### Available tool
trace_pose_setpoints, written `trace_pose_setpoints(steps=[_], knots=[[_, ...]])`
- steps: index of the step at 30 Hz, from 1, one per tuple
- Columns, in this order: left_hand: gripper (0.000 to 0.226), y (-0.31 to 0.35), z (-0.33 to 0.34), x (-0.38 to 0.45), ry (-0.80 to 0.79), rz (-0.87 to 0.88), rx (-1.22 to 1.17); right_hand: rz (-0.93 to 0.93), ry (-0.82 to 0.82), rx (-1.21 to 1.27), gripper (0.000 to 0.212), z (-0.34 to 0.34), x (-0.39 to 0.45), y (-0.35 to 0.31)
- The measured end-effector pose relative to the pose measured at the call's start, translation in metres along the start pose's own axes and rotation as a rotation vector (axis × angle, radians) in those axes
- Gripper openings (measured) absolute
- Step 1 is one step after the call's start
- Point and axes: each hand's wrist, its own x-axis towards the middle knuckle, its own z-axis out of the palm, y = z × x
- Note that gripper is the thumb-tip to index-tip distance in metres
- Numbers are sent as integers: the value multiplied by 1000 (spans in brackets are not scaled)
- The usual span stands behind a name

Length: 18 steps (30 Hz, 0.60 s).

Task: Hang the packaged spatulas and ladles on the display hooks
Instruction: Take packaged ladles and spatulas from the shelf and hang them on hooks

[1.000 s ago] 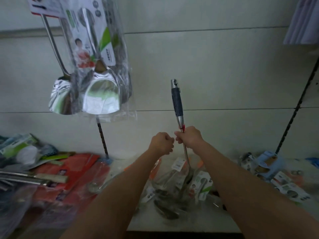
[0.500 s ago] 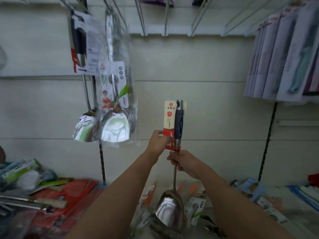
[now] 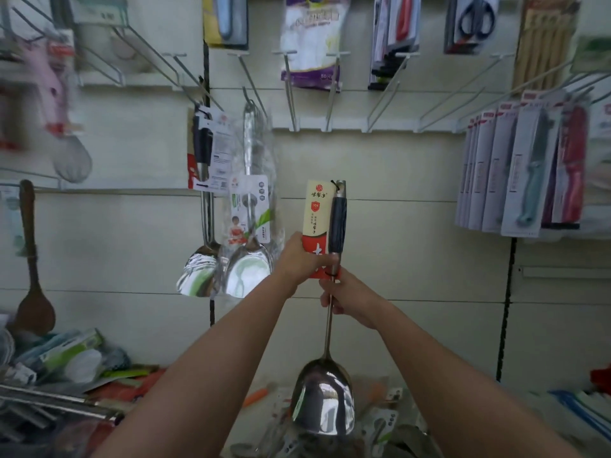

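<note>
While raised, left hand (image 3: 297, 259) pinches tag (image 3: 315, 226) | right hand (image 3: 350, 297) grips spatula (image 3: 325, 388) shaft

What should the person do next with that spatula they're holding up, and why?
Probably raise it toward a bare hook. The right hand grips the spatula by its shaft, the left hand holds its tag, and its handle end is below the hooks.

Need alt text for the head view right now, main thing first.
Both hands hold a steel spatula upright below empty wall hooks: left hand grips its label card, right hand its shaft. Two packaged spatulas hang left.
</note>
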Motion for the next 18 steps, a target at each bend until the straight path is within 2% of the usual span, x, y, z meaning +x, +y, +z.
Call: trace_pose_setpoints(steps=[2,4,6,8,11,18], knots=[[70,6,-7,-2,141,47,43,-18,10,-4,21,5,-1,-13],[82,12,-13,-3,323,116,217,-24,21,-6,24,8,-1,-24],[74,19,-20,-7,429,183,363,-29,23,-6,22,12,-2,-35],[54,24,-26,-8,377,217,362,-37,20,0,19,16,-4,-45],[33,32,-32,-12,241,180,246,-59,-17,-8,19,24,-5,-57],[32,41,-46,-15,231,180,293,-72,-52,-41,27,36,-3,-71]])
